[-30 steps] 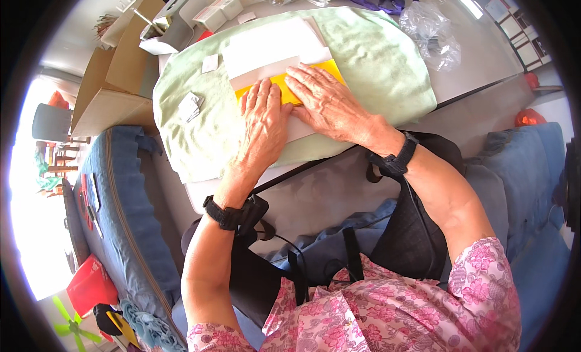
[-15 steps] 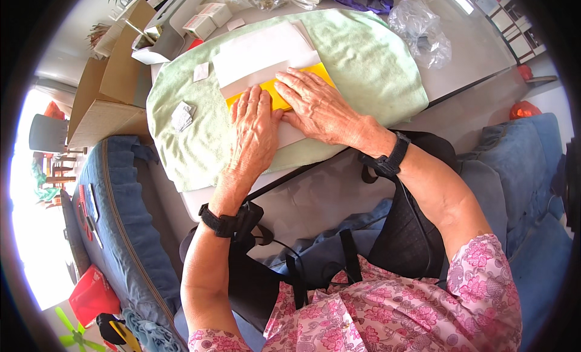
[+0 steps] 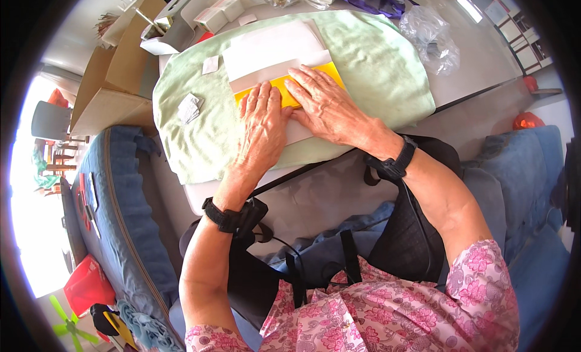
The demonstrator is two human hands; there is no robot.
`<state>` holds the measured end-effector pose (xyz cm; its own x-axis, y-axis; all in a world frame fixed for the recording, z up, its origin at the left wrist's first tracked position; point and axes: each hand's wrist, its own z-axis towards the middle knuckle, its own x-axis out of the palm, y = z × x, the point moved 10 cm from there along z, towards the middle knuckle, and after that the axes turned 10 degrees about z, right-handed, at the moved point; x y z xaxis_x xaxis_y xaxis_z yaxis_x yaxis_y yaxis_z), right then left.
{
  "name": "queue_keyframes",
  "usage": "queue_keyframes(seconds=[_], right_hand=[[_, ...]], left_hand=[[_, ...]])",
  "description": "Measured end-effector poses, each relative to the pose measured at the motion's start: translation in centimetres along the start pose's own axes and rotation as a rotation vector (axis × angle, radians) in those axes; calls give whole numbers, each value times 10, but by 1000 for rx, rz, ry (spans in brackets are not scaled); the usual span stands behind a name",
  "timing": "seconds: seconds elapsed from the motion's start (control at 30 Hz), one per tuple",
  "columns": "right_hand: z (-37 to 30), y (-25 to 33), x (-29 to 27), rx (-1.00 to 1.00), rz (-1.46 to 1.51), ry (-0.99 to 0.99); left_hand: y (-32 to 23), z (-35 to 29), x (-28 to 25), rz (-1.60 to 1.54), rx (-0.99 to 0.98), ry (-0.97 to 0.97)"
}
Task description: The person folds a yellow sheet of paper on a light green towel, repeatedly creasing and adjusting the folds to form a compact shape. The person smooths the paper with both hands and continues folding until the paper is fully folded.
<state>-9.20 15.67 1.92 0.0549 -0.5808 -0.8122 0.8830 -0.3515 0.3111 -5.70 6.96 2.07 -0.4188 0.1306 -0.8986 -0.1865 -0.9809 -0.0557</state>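
Observation:
My left hand and my right hand lie flat, palms down, on a yellow sheet or strip. Their fingers are stretched out and point away from me, with the thumbs close together. White paper covers the area just beyond the yellow, with a folded-looking band along its near edge. More of a pale sheet shows between my wrists. All of this rests on a light green towel. What lies under my palms is hidden.
Left on the towel are a small white square and small paper pieces. Around the table stand a cardboard box, a grey holder, small white boxes, a clear plastic bag and a purple bag.
The whole view has shifted slightly, so the table sits a little further right in the picture. Both hands stay pressed on the yellow piece with hardly any visible movement.

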Motion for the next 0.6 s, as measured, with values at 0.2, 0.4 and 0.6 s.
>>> queue_keyframes(seconds=[0.2, 0.4, 0.6], right_hand=[[-1, -2, 0, -16, -11, -2], [-2, -2, 4, 17, -28, 27], [-2, -2, 3, 21, -49, 33]], left_hand=[[-3, 2, -5, -22, 15, -8], [-2, -2, -3, -11, 5, -8], [-5, 0, -6, 6, 27, -14]])
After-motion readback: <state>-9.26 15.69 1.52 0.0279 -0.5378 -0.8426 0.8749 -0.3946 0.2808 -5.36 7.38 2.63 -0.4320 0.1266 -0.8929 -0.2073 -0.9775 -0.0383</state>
